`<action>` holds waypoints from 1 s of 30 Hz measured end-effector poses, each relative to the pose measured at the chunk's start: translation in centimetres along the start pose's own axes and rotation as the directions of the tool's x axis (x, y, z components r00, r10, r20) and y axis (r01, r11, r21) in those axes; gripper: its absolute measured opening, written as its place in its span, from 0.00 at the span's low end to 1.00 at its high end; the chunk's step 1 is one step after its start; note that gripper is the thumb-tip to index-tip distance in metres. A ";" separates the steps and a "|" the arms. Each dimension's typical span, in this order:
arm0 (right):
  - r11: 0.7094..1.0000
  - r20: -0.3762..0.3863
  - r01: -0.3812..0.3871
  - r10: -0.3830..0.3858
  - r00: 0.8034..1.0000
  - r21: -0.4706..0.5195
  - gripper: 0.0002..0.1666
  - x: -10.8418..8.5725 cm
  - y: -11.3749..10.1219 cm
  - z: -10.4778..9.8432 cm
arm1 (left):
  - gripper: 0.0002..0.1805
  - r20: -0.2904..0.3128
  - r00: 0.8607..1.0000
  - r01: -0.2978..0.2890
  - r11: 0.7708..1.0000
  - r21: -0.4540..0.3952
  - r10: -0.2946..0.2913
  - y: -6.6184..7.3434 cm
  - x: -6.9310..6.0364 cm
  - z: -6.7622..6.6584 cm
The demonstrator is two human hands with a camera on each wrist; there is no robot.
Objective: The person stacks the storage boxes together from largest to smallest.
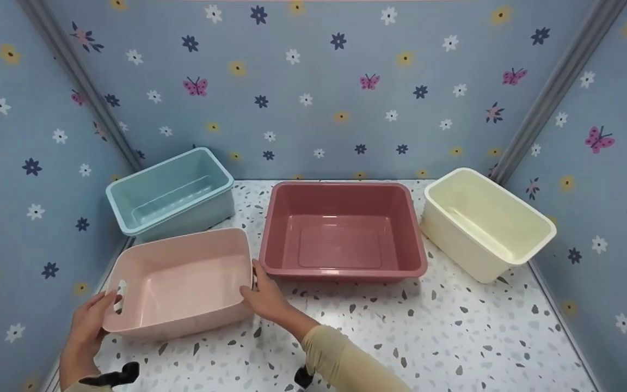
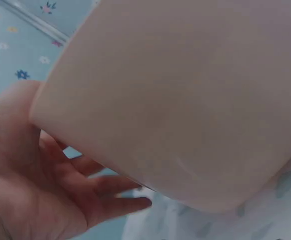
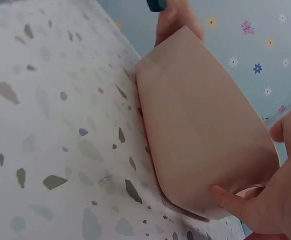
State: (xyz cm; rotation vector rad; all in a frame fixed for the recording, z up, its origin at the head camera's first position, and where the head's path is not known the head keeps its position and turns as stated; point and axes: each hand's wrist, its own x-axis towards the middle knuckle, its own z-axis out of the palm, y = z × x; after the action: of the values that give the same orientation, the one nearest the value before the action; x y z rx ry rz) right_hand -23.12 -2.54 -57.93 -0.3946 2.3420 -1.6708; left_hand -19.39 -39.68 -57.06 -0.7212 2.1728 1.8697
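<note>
Pink, the bin sat left of the maroon basin: I had the left hand pinching its outer end, the right hand its basin-side end. I judged this two-handed handling, the next move calling for even support.

L hand, lower left of frame, grips w/ fingers pointing up-right; L wrist just below. R hand, lower ctr., grips too, thumb & index spread apart; R forearm slants down-right to btm. edge.
</note>
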 end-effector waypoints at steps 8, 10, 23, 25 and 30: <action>0.999 0.049 -0.048 0.047 0.998 0.012 0.45 0.3 0.4 0.0 | 0.43 0.171 0.985 0.055 0.944 -0.326 0.002 -0.9 0.0 0.3; 0.999 0.038 -0.045 0.045 0.998 0.013 0.45 0.4 0.3 -0.2 | 0.43 0.175 0.984 0.014 0.951 -0.309 0.042 -0.8 0.0 0.4; 0.987 0.018 -0.072 0.070 0.997 0.141 0.45 -0.4 -2.1 -1.2 | 0.30 0.153 0.974 -0.110 0.940 -0.322 0.167 1.4 -2.3 -0.7; 0.981 0.015 -0.085 0.084 0.996 0.174 0.46 -0.7 -2.9 -1.4 | 0.19 0.146 0.967 -0.155 0.936 -0.317 0.209 2.3 -3.2 -1.1; 0.961 0.018 -0.094 0.093 0.996 0.260 0.46 -1.4 -5.1 -2.2 | 0.15 0.128 0.947 -0.232 0.904 -0.358 0.294 4.9 -5.2 -1.6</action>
State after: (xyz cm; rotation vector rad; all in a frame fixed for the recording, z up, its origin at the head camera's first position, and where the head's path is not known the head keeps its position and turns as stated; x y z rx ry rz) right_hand -22.14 -1.71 -52.40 -0.2336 2.0636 -1.8946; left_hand -16.96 -39.53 -50.21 -0.2966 1.9361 2.3817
